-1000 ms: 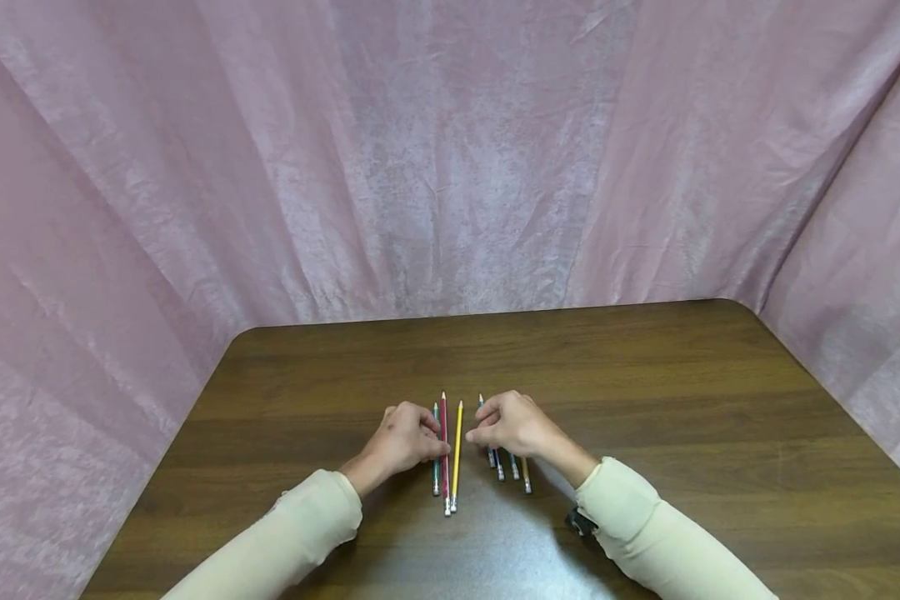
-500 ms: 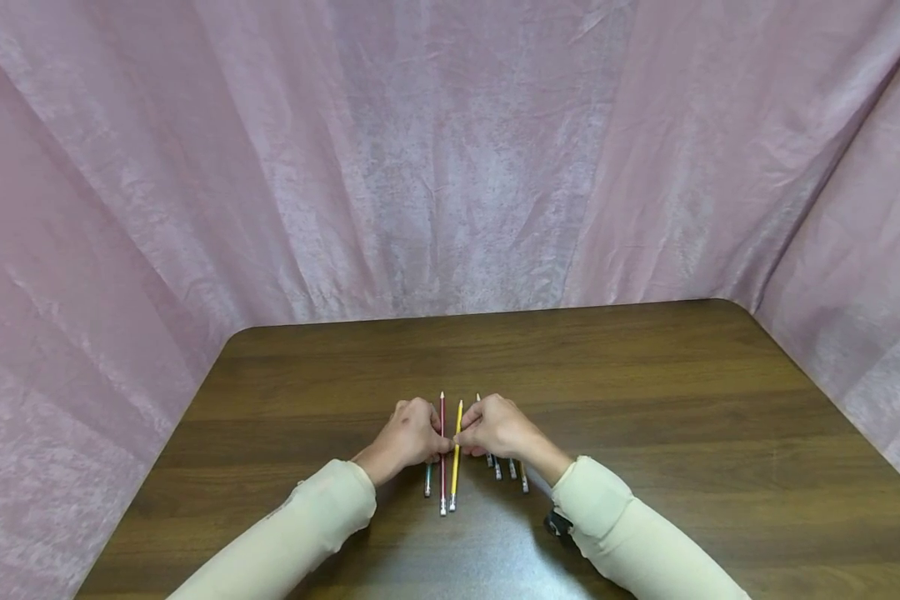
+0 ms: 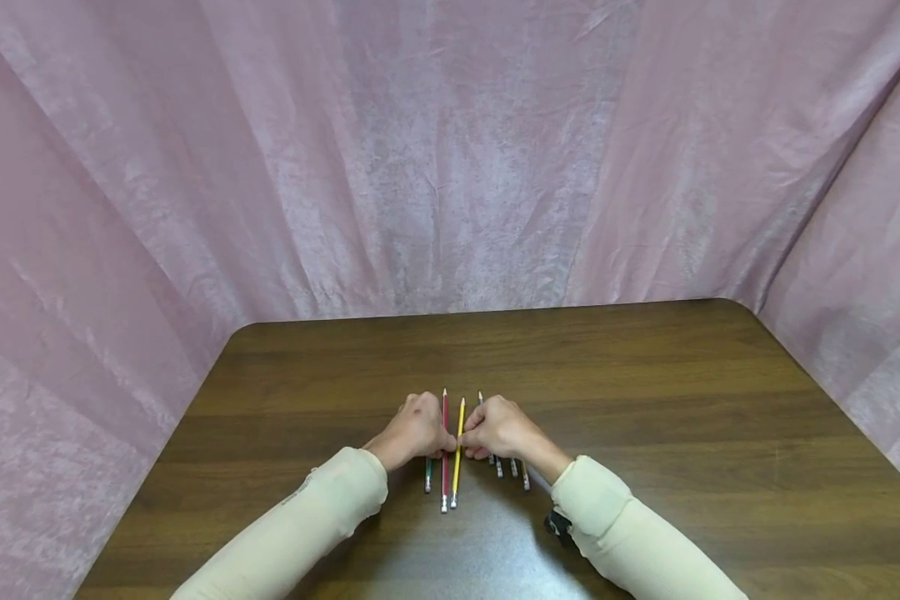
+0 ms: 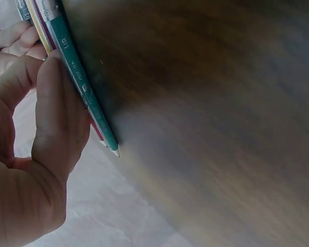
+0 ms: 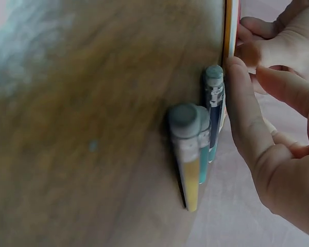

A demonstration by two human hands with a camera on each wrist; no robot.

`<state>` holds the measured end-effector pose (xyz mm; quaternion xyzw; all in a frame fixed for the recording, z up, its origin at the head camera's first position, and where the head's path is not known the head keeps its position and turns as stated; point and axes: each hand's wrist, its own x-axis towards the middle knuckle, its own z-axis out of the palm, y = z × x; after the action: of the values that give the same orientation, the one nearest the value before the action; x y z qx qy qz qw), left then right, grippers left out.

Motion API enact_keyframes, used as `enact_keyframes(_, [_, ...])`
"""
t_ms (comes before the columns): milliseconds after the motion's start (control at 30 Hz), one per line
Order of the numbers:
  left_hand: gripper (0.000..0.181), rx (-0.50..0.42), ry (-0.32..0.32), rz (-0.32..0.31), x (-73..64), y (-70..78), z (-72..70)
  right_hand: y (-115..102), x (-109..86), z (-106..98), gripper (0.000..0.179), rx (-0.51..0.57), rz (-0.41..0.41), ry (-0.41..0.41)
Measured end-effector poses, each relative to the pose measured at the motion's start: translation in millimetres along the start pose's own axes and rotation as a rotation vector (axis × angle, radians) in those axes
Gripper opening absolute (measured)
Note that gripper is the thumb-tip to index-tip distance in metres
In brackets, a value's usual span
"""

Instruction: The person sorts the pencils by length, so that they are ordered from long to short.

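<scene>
In the head view my left hand (image 3: 414,429) pinches a red pencil (image 3: 444,483), its thumb reaching over the shaft. Just left of that lies a green pencil (image 4: 85,85), partly under the hand in the head view; the left wrist view shows its printed side along my fingers. My right hand (image 3: 501,427) pinches a yellow pencil (image 3: 456,479) between the two hands, though the exact finger contact is partly hidden. The two thumb tips nearly meet. Both pencils lie roughly parallel, points away from me, erasers toward me.
Several pencils lie beneath and beside the right hand, among them one with a yellow shaft (image 5: 191,180) and a dark blue pencil (image 5: 215,121). Everything rests on a brown wooden table (image 3: 645,375). A pink curtain (image 3: 450,167) hangs behind and around it.
My right hand has moved left onto the yellow pencil. The left hand has shifted slightly right over the red pencil, and the green pencil's eraser end has moved left, away from the red one.
</scene>
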<state>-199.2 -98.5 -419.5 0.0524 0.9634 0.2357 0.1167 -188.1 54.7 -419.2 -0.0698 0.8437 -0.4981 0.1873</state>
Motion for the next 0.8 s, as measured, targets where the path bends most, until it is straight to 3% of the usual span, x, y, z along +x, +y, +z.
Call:
enact_keyframes(233, [0.026,-0.082,-0.023,-0.024,-6.7,-3.0,-6.8,-2,4.6,4,0.012,-0.053,0.034,-0.028])
enact_keyframes(567, [0.015,-0.228,0.023,-0.022,-20.8,-22.5,-33.8,-13,14.4,17,0.028,-0.235,0.094,0.000])
enact_keyframes(800, [0.010,-0.342,0.059,-0.039,-23.2,-35.0,-42.1,-15,17.4,21,0.026,-0.239,0.092,-0.013])
